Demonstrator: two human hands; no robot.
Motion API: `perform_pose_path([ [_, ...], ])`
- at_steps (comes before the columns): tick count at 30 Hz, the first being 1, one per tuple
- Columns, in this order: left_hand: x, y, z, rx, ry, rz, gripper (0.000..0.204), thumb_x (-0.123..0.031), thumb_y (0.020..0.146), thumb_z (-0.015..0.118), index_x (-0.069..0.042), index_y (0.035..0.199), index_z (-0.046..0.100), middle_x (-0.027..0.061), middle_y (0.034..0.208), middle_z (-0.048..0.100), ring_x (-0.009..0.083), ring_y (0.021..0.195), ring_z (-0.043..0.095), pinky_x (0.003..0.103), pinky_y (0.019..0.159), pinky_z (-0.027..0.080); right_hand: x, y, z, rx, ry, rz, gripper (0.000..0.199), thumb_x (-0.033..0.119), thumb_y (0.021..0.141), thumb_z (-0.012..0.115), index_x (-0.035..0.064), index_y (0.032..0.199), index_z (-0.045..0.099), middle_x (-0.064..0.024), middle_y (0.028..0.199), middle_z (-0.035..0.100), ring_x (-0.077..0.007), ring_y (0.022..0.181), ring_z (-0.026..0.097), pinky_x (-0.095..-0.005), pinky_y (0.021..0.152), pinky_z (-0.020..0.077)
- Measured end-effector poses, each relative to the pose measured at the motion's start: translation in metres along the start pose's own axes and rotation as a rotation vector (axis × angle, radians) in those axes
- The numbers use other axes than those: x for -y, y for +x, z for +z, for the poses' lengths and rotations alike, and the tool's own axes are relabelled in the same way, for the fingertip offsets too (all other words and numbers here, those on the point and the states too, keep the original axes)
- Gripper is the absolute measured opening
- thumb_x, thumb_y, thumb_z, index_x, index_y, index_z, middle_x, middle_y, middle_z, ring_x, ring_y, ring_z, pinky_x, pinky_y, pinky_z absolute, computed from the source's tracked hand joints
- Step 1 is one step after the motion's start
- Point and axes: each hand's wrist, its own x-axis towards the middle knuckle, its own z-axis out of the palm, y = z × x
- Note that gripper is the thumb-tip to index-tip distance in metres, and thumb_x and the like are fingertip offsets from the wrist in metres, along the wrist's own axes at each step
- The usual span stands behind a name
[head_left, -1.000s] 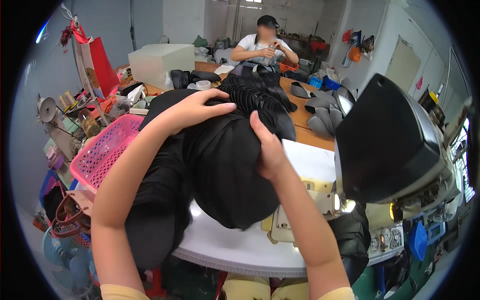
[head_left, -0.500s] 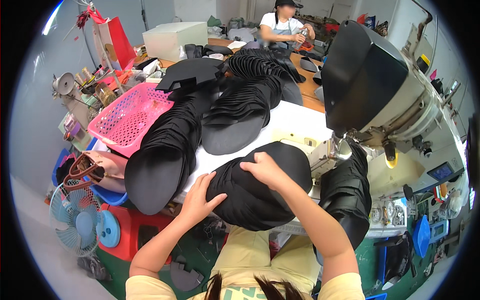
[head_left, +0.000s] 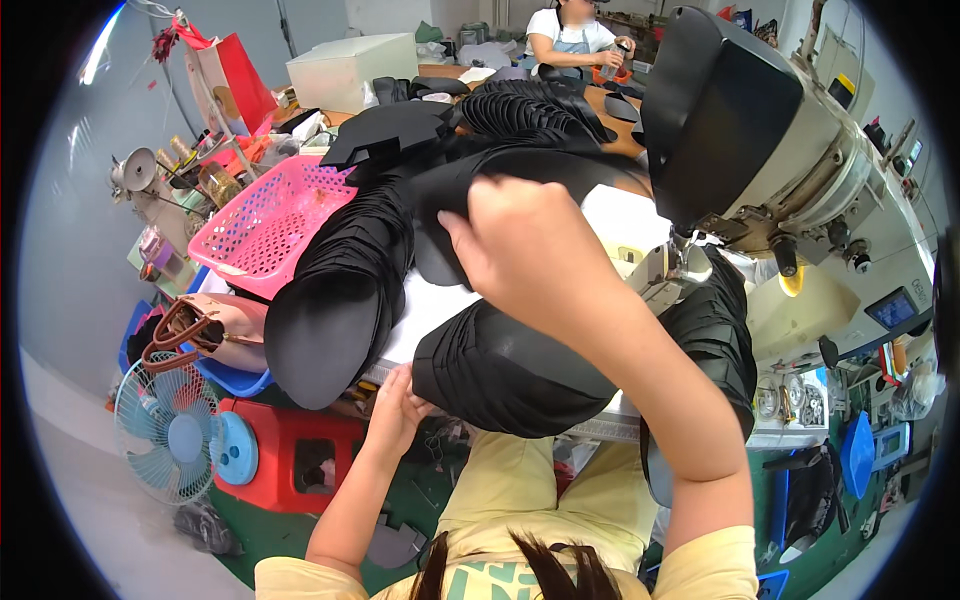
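Note:
A fanned stack of black curved panels [head_left: 510,370] lies at the near edge of the white table, in front of me. At its left edge my left hand [head_left: 398,410] has its fingers curled against the panels. My right hand [head_left: 525,235] is raised farther out, closed on a single black panel [head_left: 560,165] that spreads behind and beside it. That panel covers much of the middle stack; the fingertips are partly hidden. To the left runs another long overlapping stack of black panels [head_left: 325,330].
A sewing machine [head_left: 720,120] stands at the right, with more black panels [head_left: 710,330] under its arm. At left are a pink basket [head_left: 265,235], a handbag [head_left: 225,325], a fan [head_left: 180,435] and a red stool [head_left: 290,470]. Across the table sits another person [head_left: 570,45] holding a bottle.
My right hand has left the near stack and reached forward, lifting a black panel from the middle stack. The left hand has slid down to the near stack's left edge.

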Motion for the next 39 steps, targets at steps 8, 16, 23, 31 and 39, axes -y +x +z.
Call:
perform_pose_path([
  [8,-0.001,-0.008,0.015,0.066,-0.094,-0.183,0.055,-0.049,0.098,0.043,-0.008,0.135,0.047,0.0093,0.130,0.057,0.0236,0.118,0.055,0.043,0.100,0.042,-0.029,-0.110,0.084,0.601,-0.104,0.376,0.012,0.008,0.072,0.063,-0.0033,0.071,0.061,-0.0232,0.071,0.065,-0.0380,0.070,0.068,-0.0444,0.065,0.0563],
  [16,-0.006,-0.008,0.019,0.078,-0.336,-0.216,0.048,-0.033,0.097,0.046,-0.005,0.136,0.046,0.0115,0.137,0.052,0.0263,0.124,0.051,0.045,0.102,0.041,-0.028,-0.120,0.118,0.624,0.766,1.093,0.028,0.022,0.089,0.058,-0.0059,0.086,0.064,-0.0187,0.087,0.067,-0.0263,0.083,0.066,-0.0373,0.074,0.0508],
  [23,-0.033,0.001,0.053,0.113,-0.577,0.041,0.048,-0.031,0.096,0.039,-0.004,0.135,0.048,0.0141,0.139,0.050,0.0294,0.128,0.047,0.049,0.109,0.035,-0.015,-0.041,0.089,0.376,1.303,1.053,0.025,0.018,0.091,0.058,-0.0036,0.082,0.064,-0.0039,0.076,0.065,-0.0109,0.062,0.055,-0.0275,0.058,0.0460],
  [31,0.018,-0.009,0.016,-0.080,-0.234,0.088,0.044,-0.013,0.095,0.049,-0.008,0.137,0.036,0.0095,0.137,0.046,0.0219,0.124,0.046,0.037,0.104,0.036,-0.059,-0.110,0.152,0.548,0.442,0.595,0.061,0.051,0.088,0.056,-0.0088,0.095,0.063,-0.0292,0.097,0.064,-0.0454,0.095,0.061,-0.0489,0.083,0.0478],
  [39,-0.024,-0.011,0.053,-0.012,1.295,1.088,0.043,-0.002,0.083,0.057,0.000,0.126,0.052,0.0182,0.136,0.049,0.0402,0.134,0.036,0.049,0.110,0.027,-0.064,-0.106,0.138,0.661,0.575,0.463,0.058,0.046,0.073,0.077,-0.0091,0.081,0.060,-0.0216,0.069,0.059,-0.0239,0.066,0.058,-0.0383,0.061,0.0454],
])
